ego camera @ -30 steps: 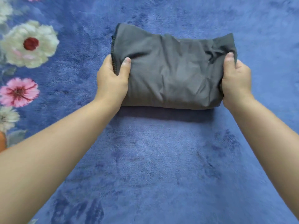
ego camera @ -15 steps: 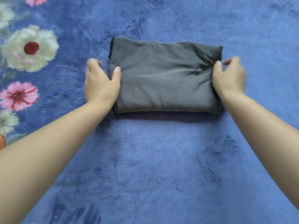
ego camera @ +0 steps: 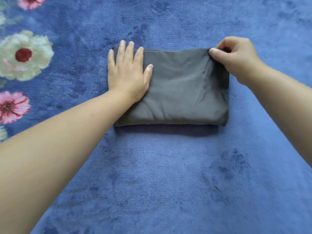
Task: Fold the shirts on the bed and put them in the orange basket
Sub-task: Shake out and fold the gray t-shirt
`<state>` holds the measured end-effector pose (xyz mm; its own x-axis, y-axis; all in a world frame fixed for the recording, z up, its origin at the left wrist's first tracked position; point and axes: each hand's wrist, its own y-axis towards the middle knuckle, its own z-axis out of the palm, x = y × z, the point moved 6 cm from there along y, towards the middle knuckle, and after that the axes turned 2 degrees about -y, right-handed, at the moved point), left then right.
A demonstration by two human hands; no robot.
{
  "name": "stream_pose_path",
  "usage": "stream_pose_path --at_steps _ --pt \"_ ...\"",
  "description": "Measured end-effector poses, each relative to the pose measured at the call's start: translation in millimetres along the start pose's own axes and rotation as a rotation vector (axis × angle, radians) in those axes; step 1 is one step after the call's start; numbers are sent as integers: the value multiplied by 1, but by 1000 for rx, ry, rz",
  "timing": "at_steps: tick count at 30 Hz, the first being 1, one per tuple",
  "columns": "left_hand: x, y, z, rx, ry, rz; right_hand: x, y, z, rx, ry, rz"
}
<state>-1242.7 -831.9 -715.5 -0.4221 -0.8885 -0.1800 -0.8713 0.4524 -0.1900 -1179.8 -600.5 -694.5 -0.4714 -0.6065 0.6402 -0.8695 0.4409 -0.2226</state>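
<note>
A dark grey shirt (ego camera: 182, 92) lies folded into a compact rectangle on the blue plush bed cover (ego camera: 168, 174). My left hand (ego camera: 126, 71) lies flat on the shirt's left end, fingers straight and spread, pressing it down. My right hand (ego camera: 234, 54) pinches the shirt's far right corner between thumb and curled fingers. The orange basket is not in view.
The bed cover has a printed pattern of white and pink flowers (ego camera: 23, 56) along its left side. Plain blue cover stretches in front of the shirt and to its right.
The shirt was set down flat from a lifted hold. My left hand let go of its edge and now presses flat on top. My right hand shifted to pinch the far right corner.
</note>
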Motion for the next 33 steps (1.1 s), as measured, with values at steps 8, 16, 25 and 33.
stream_pose_path --at_steps 8,16,25,33 --pt "24 1 10 -29 -21 -180 -12 18 25 -79 -285 173" --pt "48 -3 -2 -141 -312 -371 -40 -19 19 -194 -184 349" --pt "51 -26 17 532 -1370 -530 -52 -65 46 256 667 639" --pt "40 -63 22 375 -1586 -556 -54 -105 62 315 1098 637"
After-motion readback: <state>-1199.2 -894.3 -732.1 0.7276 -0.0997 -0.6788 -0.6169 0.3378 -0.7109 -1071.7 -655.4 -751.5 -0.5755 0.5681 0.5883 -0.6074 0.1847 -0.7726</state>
